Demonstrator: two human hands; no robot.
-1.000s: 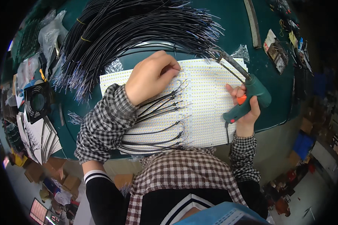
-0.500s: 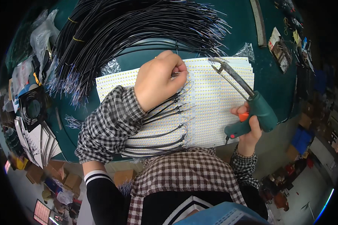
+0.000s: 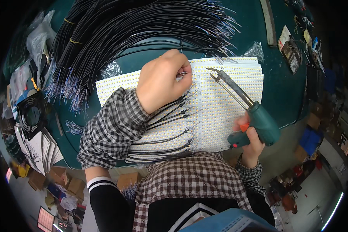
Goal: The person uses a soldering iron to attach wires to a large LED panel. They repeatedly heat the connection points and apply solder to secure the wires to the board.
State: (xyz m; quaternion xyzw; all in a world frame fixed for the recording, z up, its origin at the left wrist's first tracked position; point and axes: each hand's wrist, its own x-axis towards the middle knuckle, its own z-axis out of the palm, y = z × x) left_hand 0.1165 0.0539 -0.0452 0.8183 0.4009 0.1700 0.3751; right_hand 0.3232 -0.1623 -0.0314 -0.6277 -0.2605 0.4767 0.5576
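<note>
White boards (image 3: 228, 127) dotted with rows of small yellowish chips lie stacked on the table below me. Over their upper middle, my left hand (image 3: 164, 75) is closed in a pinch, a thin pale wire end (image 3: 181, 74) showing at the fingertips; the rest of that wire is hidden. Several black cables (image 3: 164, 138) run across the boards from the left, their thin leads ending along the middle strip. My right hand (image 3: 253, 145) grips the green handle of a soldering gun (image 3: 263, 121), with a finger by its orange trigger. The gun's tip hovers over the boards, right of my left hand.
A big bundle of black cables (image 3: 143, 27) with stripped ends covers the table beyond the boards. Left are plastic bags (image 3: 40, 36), a black fan (image 3: 30, 113) and a stack of white panels (image 3: 40, 149). A metal bar (image 3: 268, 23) and a small worn box (image 3: 289, 50) lie right.
My right hand has brought the soldering gun left and slightly nearer to me, so its tip is closer to my left hand. My left hand keeps its pinch almost in place.
</note>
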